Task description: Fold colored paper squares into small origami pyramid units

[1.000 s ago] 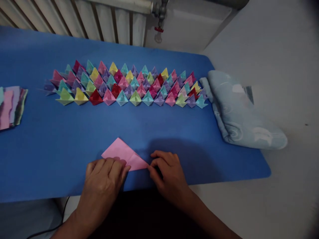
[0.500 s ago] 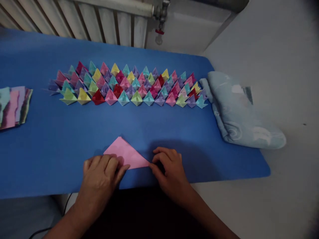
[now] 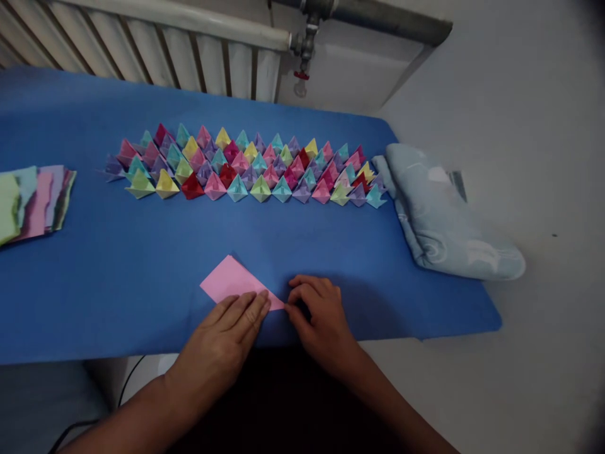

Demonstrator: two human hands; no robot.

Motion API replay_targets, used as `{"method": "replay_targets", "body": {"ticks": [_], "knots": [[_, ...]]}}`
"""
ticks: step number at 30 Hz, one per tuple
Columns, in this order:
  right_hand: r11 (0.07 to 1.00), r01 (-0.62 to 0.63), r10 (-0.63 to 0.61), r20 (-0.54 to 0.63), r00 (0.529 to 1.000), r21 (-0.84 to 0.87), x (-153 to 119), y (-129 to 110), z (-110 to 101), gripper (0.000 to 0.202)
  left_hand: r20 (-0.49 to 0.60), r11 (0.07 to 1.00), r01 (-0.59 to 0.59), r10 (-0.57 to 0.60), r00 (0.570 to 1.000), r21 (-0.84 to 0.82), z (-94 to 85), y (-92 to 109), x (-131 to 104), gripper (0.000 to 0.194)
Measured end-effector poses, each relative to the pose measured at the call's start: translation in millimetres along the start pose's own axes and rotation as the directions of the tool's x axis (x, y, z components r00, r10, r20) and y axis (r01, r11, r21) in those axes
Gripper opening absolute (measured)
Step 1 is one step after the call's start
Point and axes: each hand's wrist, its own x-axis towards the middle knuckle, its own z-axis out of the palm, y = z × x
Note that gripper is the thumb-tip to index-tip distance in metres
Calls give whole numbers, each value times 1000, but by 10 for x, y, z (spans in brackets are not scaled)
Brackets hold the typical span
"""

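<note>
A folded piece of pink origami paper (image 3: 230,277) lies flat near the front edge of the blue table (image 3: 155,265). My left hand (image 3: 220,340) rests on its lower edge, fingers stretched out and lying flat over the paper, covering part of it. At the paper's pointed right corner, my right hand (image 3: 321,315) pinches the tip between thumb and forefinger, its other fingers curled. Beyond the hands stand several rows of small folded paper boats (image 3: 259,188) in pink, red, yellow, green, turquoise and purple.
On the left lies a stack of coloured paper sheets (image 3: 40,205). A folded light-blue blanket (image 3: 435,221) sits at the table's right end, by the wall. Behind the table are a white radiator (image 3: 212,63) and a pipe valve with a red handle (image 3: 301,75).
My left hand has slid right along the paper's lower edge, and its fingers have straightened and flattened. My right hand stays at the right corner. The camera view has shifted slightly.
</note>
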Motion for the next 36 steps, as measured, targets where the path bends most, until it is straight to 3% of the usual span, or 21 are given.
{"method": "replay_targets", "body": {"ticks": [10,15,22,27,31,34,36], "knots": [[998,53,-52,59,997,-32,17,-6,-30,13,38,986,84,-90,995,142,-133,-125,-410,52],[978,164,-146,139,979,-131,22,-61,-12,15,-16,983,138,-137,990,118,-130,-51,-397,51],[965,209,-189,134,973,-161,-3,-163,53,11,-137,976,216,-212,968,21,-100,8,-226,23],[998,17,-26,171,985,54,20,-189,-4,12,-219,983,183,-183,958,-19,-106,-7,-132,29],[938,-172,98,243,965,302,87,-228,-75,13,-262,992,117,-127,957,-55,-125,-31,-122,22],[872,-220,105,272,957,438,116,-242,-149,12,-271,991,99,-119,955,-88,-160,-65,-121,22],[839,-198,96,220,971,507,116,-232,-218,9,-296,984,141,-168,940,-111,-224,-89,-102,20]]}}
